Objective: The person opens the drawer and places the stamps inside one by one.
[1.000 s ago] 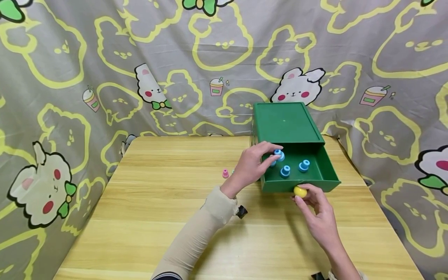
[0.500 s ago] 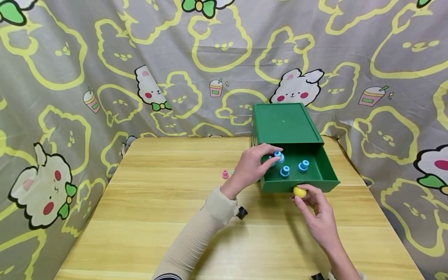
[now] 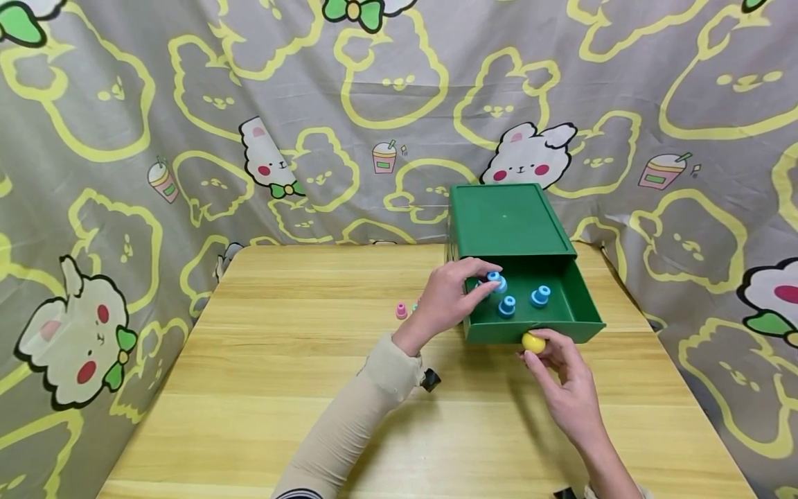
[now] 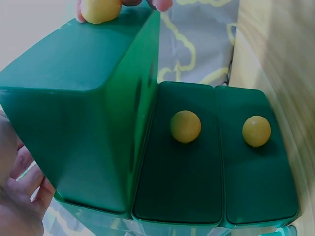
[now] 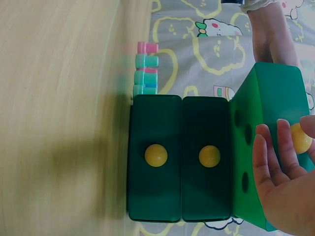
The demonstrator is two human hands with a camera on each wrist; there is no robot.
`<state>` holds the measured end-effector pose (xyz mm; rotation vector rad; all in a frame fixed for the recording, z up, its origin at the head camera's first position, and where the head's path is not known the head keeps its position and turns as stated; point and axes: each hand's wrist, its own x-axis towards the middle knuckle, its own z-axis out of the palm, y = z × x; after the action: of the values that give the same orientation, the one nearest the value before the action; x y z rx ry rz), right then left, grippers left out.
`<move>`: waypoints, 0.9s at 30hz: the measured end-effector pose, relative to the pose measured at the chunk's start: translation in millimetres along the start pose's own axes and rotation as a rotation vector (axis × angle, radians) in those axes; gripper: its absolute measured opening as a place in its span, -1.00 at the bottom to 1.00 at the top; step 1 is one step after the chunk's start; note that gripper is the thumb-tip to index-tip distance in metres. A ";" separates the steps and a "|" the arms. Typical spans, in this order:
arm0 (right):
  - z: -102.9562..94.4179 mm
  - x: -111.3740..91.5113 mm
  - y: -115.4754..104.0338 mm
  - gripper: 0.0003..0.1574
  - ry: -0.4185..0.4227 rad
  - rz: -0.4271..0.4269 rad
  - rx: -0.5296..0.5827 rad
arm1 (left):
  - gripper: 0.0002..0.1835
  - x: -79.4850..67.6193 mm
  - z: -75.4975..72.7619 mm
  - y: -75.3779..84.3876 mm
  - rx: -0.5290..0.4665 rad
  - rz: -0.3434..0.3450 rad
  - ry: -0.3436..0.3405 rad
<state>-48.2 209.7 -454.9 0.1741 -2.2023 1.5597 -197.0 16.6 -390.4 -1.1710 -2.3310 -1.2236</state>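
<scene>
As the left hand (image 3: pixel 449 291) pinched a stepped blue plastic peg (image 3: pixel 495 278) in the left part of the pulled-out green plastic drawer (image 3: pixel 499 334), the right hand (image 3: pixel 572 384) held its round yellow knob (image 3: pixel 533 342), apparently steadying it for peg handling; a clean release or lift seemed needed next.

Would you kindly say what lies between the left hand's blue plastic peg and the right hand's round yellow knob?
The head view shows another blue peg and the green plastic drawer front.
</scene>
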 end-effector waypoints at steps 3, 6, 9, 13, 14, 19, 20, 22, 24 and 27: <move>0.0 0.2 -0.4 -0.52 -0.001 0.004 -0.003 | -0.71 0.6 -0.1 -1.6 0.006 -0.001 0.001; 0.0 0.5 -0.8 -0.53 -0.001 0.013 -0.012 | -0.71 1.3 -0.4 -2.1 0.021 0.005 -0.004; -0.2 0.4 -0.9 -0.53 -0.002 0.022 -0.018 | -0.71 1.4 -0.9 -1.8 0.040 0.009 -0.016; -0.3 0.2 -0.7 -0.53 -0.003 0.026 -0.019 | -0.70 1.9 -1.1 -1.6 0.061 0.011 -0.033; -0.4 0.3 -0.8 -0.53 -0.003 0.027 -0.020 | -0.70 2.1 -1.4 -1.6 0.063 0.013 -0.036; -0.2 0.6 -0.8 -0.53 -0.001 0.020 -0.012 | -0.70 3.2 -2.7 -0.5 0.077 0.028 -0.051; -0.2 0.5 -0.7 -0.53 0.000 0.017 -0.011 | -0.70 3.3 -2.9 -0.3 0.081 0.029 -0.053; 0.1 0.2 -0.6 -0.53 0.001 0.013 -0.008 | -0.70 3.2 -3.1 0.4 0.089 0.025 -0.059; 0.5 -0.2 -0.4 -0.53 0.002 0.009 -0.002 | -0.70 2.9 -3.4 1.2 0.089 0.019 -0.062; 1.0 -0.7 -0.3 -0.53 0.003 0.003 0.005 | -0.70 2.7 -3.5 2.0 0.085 0.013 -0.065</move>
<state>-47.8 208.6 -455.3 0.1707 -2.1974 1.5664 -197.6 15.9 -385.6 -1.2123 -2.3931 -1.0867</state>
